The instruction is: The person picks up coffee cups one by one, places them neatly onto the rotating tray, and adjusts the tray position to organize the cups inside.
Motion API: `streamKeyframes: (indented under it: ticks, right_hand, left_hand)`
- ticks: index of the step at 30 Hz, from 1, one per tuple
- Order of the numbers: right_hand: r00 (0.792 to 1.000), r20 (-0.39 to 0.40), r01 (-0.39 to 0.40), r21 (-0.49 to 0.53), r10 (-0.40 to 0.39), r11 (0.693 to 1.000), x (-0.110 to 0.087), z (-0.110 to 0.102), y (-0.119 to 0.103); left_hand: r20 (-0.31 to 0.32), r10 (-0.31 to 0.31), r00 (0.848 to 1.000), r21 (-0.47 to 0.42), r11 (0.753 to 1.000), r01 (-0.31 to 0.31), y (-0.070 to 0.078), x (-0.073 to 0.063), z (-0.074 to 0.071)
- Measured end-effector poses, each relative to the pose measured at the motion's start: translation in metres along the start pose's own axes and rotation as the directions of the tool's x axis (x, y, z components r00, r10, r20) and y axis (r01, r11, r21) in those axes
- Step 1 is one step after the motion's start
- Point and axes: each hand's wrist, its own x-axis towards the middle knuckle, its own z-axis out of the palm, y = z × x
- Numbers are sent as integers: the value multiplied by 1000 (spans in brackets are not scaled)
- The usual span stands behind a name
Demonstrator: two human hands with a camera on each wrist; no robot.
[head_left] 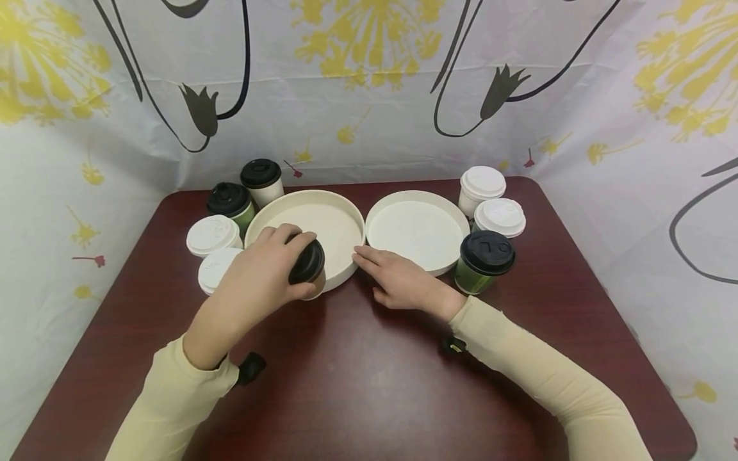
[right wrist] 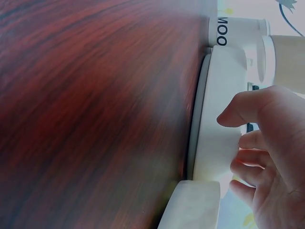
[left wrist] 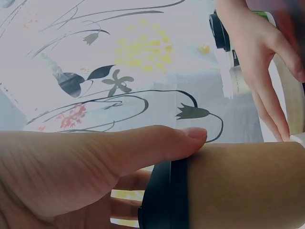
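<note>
1. Table (head_left: 369, 384), across the lower frame: dark red wood grain, smooth with a soft sheen.
2. Two round trays, left (head_left: 340, 221) and right (head_left: 415, 232), at centre: matt off-white.
3. Held cup (left wrist: 248, 186): matt brown paper with a smooth black plastic lid (left wrist: 164, 195).
4. Backdrop (head_left: 369, 96), along the top: thin printed sheet, creased.
5. Sleeves (head_left: 553, 378): matt cream cloth.

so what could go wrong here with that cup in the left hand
The left hand grips the brown cup by its black lid, tilted over the left tray's rim; the lid could pop off, or the cup could catch the rim. The right hand rests flat by the right tray, close enough to be bumped.
</note>
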Motion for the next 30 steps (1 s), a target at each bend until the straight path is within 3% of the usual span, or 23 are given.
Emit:
streamKeyframes:
  ticks: [7,16,30]
  right_hand:
    - [1000,-8,10,-12,-10,1000,0,1,-1]
    - [1000,-22,21,-15,-21,1000,-1,0,-2]
    - [1000,4,9,-34,-9,999,-2,-1,-4]
  left_hand:
    - [-4,-8,1000,-3,1000,8,-2,14,4]
    - [58,-56,997,-20,998,58,-8,36,16]
    - [103,-66,992,-20,997,69,-9,49,38]
